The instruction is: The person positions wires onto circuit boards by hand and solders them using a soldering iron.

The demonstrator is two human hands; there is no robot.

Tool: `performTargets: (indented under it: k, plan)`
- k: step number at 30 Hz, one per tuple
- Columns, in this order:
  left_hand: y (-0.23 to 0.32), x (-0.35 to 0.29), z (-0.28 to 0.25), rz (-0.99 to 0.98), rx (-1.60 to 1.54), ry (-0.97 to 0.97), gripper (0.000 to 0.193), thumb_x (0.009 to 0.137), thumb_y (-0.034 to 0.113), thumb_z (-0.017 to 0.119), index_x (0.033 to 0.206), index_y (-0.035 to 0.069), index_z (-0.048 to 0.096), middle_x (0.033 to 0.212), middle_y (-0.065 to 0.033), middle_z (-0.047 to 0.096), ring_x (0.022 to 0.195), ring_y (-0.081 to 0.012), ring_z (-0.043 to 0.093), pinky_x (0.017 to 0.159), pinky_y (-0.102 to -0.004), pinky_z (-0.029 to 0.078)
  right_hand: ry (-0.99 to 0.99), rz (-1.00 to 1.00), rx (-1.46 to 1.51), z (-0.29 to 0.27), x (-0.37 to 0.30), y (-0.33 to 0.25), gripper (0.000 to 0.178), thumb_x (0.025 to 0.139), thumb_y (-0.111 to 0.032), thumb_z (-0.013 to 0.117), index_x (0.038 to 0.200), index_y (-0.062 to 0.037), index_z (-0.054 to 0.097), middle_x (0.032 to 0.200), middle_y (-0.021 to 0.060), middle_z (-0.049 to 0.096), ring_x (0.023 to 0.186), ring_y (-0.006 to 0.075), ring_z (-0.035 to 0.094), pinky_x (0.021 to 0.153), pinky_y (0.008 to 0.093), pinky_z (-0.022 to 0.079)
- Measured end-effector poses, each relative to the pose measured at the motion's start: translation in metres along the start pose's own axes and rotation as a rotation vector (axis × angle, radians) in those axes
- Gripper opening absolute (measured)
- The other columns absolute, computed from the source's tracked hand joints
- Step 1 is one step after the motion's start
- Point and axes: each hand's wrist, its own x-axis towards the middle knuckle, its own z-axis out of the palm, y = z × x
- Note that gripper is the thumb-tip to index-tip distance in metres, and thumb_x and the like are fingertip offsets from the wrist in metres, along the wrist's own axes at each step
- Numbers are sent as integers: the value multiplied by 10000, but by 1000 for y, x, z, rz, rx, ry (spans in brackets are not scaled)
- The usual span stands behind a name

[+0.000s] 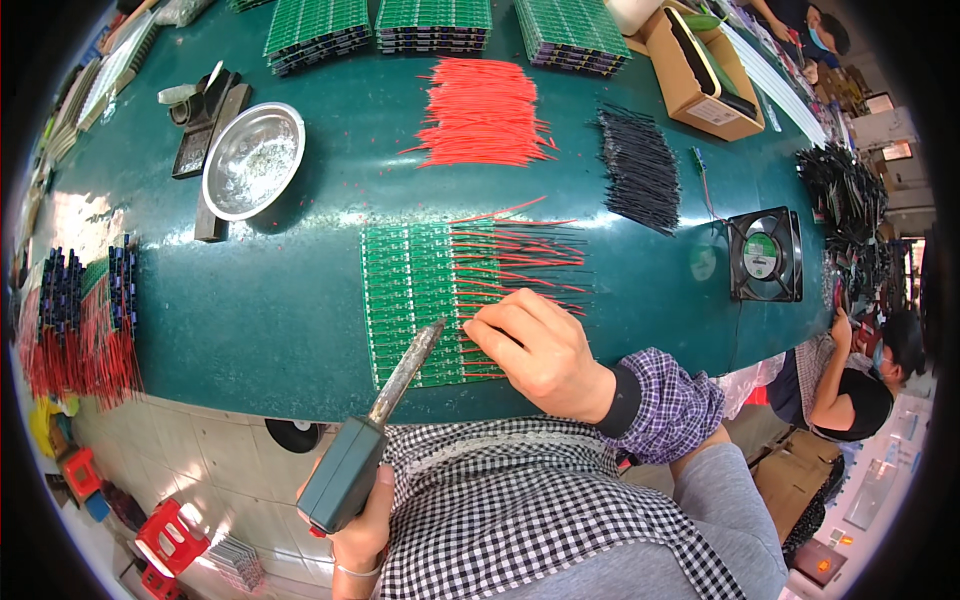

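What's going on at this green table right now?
A person is soldering. The left hand grips a grey-green soldering iron, its tip over a panel of green circuit boards on the dark green table. The right hand rests on the red wires at the panel's right edge. Loose red and black wire bundles lie beyond.

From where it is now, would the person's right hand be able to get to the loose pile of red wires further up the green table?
Probably yes: the right hand rests on the green circuit board panel, and only bare table lies between that panel and the red wire pile.
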Motion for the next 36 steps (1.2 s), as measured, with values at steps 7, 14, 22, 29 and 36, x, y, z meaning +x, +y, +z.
performTargets:
  k: [7, 14, 22, 29, 36]
  plan:
    - [-1, 5, 7, 84, 66, 73, 251, 692, 6, 799, 930, -41, 735, 803, -122, 691, 630, -195, 642, 580, -301, 501, -4, -16, -33, 1, -2, 1, 287, 681, -31, 710, 960, 30, 683, 918, 87, 649, 814, 221, 617, 685, 324, 548]
    - [3, 8, 9, 77, 74, 35, 233, 705, 14, 794, 926, -27, 736, 795, -114, 686, 609, -201, 632, 568, -307, 494, 3, -4, 8, 0, -1, -1, 313, 672, -8, 710, 981, 45, 710, 922, 111, 668, 782, 246, 644, 624, 329, 547]
    - [-4, 3, 8, 77, 81, 46, 233, 704, 30, 807, 912, -36, 726, 798, -121, 685, 633, -206, 644, 588, -313, 505, 4, -2, 7, -1, 0, 0, 307, 677, -10, 713, 980, 40, 711, 921, 108, 665, 781, 243, 643, 626, 327, 545]
    - [-5, -1, 6, -11, 18, 91, 257, 720, 53, 822, 937, -39, 721, 836, -106, 699, 674, -186, 656, 610, -314, 517, 0, -4, -4, -1, 0, 0, 313, 678, -13, 714, 987, 41, 709, 926, 108, 665, 786, 244, 643, 633, 327, 548]
    - [3, -2, 12, 5, -9, 133, 259, 718, 66, 838, 931, -33, 726, 824, -106, 706, 670, -186, 666, 609, -310, 520, -44, -11, -27, -4, 0, -1, 295, 695, -31, 714, 981, 37, 684, 924, 87, 646, 829, 222, 614, 704, 330, 553]
